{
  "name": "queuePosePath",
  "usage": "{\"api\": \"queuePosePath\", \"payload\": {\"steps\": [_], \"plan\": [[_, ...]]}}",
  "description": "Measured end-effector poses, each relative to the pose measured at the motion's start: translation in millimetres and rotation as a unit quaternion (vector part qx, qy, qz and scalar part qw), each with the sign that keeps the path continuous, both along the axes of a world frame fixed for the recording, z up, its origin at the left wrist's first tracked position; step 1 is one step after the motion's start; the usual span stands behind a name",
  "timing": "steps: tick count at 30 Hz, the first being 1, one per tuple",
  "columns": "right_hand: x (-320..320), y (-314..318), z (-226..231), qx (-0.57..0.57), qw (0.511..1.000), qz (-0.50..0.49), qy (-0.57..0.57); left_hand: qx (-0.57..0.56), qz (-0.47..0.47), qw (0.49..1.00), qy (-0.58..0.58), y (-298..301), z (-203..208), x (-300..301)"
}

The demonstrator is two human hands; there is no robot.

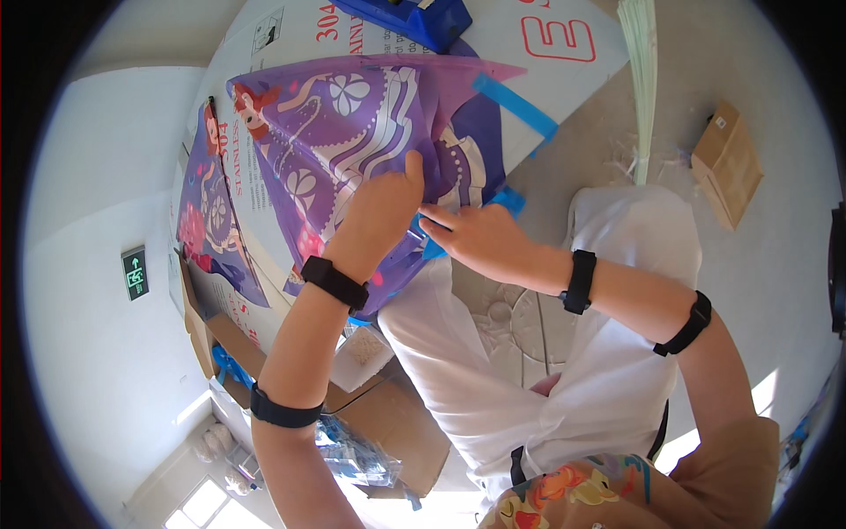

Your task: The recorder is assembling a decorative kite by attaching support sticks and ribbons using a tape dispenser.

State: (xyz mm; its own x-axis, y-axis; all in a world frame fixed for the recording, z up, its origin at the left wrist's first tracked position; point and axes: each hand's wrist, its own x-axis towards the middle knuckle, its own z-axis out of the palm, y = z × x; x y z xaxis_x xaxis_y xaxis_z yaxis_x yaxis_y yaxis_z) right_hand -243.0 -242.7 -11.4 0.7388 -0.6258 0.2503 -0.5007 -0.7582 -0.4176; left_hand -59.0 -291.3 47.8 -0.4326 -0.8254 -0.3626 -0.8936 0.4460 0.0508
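Observation:
A purple printed plastic sheet (352, 123) with a cartoon figure and white flowers is held up in front of me, like a kite sail. My left hand (379, 212) grips its lower edge, thumb pressed up against the print. My right hand (471, 238) pinches the same edge just to the right, near a piece of blue tape (509, 201). Another strip of blue tape (515, 104) runs along the sheet's upper right edge. Both wrists and forearms carry black bands.
A large white cardboard sheet (493, 53) lies on the floor under a blue box (414, 18). A second purple printed sheet (207, 212) lies at left. A bundle of pale sticks (641, 79) and a brown carton (727, 163) sit at right. Open cartons (388, 423) stand below.

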Motion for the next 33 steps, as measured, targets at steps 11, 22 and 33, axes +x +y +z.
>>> {"api": "queuePosePath", "payload": {"steps": [11,22,33], "plan": [[2,1,6,0.014,1.000,0.007,0.009,-0.125,0.104,0.979,-0.124,1,14,0],[-12,-1,12,0.060,0.996,-0.030,-0.055,-0.143,0.133,0.976,0.092,107,-24,-3],[-53,15,35,0.367,0.898,-0.105,-0.217,-0.162,0.169,0.938,0.255,107,-8,-6]]}}
